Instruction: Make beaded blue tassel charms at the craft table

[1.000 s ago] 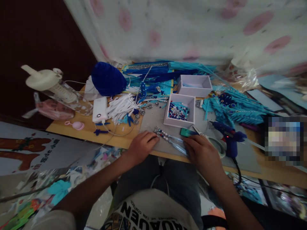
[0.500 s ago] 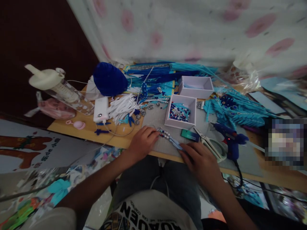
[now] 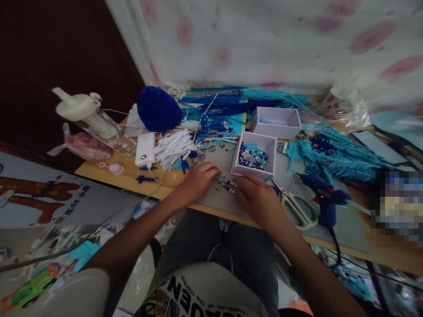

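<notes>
A beaded charm [image 3: 225, 184] with silver, white, blue and red beads lies on the grey mat between my hands. My left hand [image 3: 202, 180] rests to its left, fingers pressed together, the tips close by the silver end; whatever they pinch is hidden. On the other side, my right hand [image 3: 259, 198] has its fingers closed on the right end of the beads, covering the light blue strips seen there earlier. Just beyond stands a white box [image 3: 271, 165] of loose beads and blue pieces. Scissors [image 3: 299, 209] lie right of my right hand.
A blue hot glue gun [image 3: 325, 193] with a lit red light and trailing cord lies at the right. A second white box [image 3: 277, 127], white fuzzy stems [image 3: 170, 149], a white power bank [image 3: 145, 149] and a lidded bottle [image 3: 95, 119] stand farther back.
My right hand has moved up and left along the charm, from the light blue strips to the beads. My left hand stays near the silver end. The view has shifted slightly.
</notes>
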Demonstrator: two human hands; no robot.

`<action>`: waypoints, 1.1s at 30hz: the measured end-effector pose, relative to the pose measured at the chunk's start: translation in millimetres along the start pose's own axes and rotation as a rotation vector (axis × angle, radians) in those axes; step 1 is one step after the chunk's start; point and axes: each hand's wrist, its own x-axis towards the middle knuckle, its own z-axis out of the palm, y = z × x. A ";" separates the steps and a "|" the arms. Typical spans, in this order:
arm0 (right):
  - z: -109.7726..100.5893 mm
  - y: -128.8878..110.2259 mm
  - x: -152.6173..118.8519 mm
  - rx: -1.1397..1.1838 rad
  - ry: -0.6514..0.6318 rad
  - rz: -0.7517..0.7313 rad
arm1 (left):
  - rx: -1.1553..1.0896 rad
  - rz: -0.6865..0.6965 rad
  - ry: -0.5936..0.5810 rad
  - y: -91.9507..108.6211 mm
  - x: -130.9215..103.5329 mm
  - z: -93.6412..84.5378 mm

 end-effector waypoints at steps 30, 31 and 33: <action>11.6 -2.3 -30.7 0.037 0.042 -0.063 | -0.008 0.051 0.077 17.2 -17.1 12.1; 11.7 -3.3 -30.4 0.037 0.042 -0.062 | -0.019 0.042 0.080 17.2 -16.8 12.0; 11.9 -4.2 -29.0 0.036 0.053 -0.053 | -0.048 0.019 0.080 18.1 -16.8 11.2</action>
